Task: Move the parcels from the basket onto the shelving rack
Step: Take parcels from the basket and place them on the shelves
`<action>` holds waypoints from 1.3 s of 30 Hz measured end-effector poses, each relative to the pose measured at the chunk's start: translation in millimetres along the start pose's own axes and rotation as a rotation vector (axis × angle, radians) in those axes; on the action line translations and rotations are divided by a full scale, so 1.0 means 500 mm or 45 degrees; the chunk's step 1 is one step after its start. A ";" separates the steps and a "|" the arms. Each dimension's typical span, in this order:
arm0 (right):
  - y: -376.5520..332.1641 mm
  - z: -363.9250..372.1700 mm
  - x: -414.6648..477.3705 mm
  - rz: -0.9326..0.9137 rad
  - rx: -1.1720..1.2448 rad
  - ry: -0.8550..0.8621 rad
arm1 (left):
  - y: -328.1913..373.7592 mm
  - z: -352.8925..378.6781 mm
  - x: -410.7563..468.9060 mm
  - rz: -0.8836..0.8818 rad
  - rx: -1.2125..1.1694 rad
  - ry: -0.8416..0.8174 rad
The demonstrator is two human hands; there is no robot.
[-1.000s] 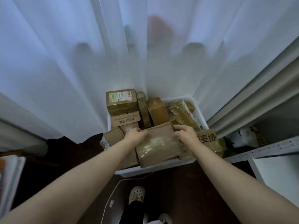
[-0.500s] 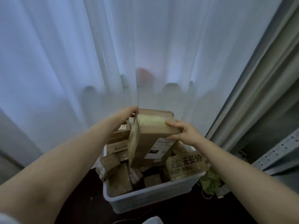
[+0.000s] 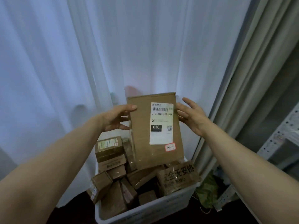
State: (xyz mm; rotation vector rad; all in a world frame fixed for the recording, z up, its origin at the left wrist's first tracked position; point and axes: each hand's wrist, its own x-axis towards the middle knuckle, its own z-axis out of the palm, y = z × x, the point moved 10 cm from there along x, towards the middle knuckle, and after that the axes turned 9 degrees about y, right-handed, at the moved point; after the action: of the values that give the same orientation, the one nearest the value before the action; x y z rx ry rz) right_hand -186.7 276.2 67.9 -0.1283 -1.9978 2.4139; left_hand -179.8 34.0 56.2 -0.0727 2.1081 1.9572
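Left grip (image 3: 116, 118) pinches parcel (image 3: 142, 143) at its 9 o'clock edge, thumb on front. Right grip (image 3: 192, 117), fingers spread straight, touches the 3 o'clock edge. Parcel upright above basket (image 3: 161, 206) at 6 o'clock; rack (image 3: 275, 139) at 4 o'clock.

A parcel (image 3: 142, 143) carries a white label (image 3: 161, 123) reading "010 010 1 30 551" under a barcode, with "010" on a black block beside a QR code. A red-edged sticker (image 3: 170, 147) reads "3-2-4". A box (image 3: 178, 177) in the basket (image 3: 145, 212) bears "全无妥协".
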 end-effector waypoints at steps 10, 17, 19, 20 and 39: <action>0.132 0.005 -0.065 0.346 -0.196 -0.467 | 0.018 -0.031 0.006 -0.030 -0.373 0.017; 0.111 0.004 -0.056 0.258 -0.090 -0.409 | 0.025 -0.028 0.012 -0.030 -0.455 0.046; 0.097 -0.002 -0.047 0.218 -0.050 -0.275 | 0.012 -0.024 0.020 -0.076 -0.553 0.075; 0.093 -0.007 -0.041 0.211 -0.044 -0.205 | 0.005 -0.016 0.020 -0.092 -0.557 0.074; 0.018 -0.104 -0.021 0.009 0.029 0.118 | 0.030 0.166 0.079 0.024 -0.289 -0.105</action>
State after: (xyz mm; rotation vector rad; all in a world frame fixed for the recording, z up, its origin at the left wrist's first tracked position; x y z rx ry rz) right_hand -172.5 325.0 49.9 -0.2434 -1.9335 2.3870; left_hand -208.2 122.8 57.2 -0.0151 1.8360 2.1638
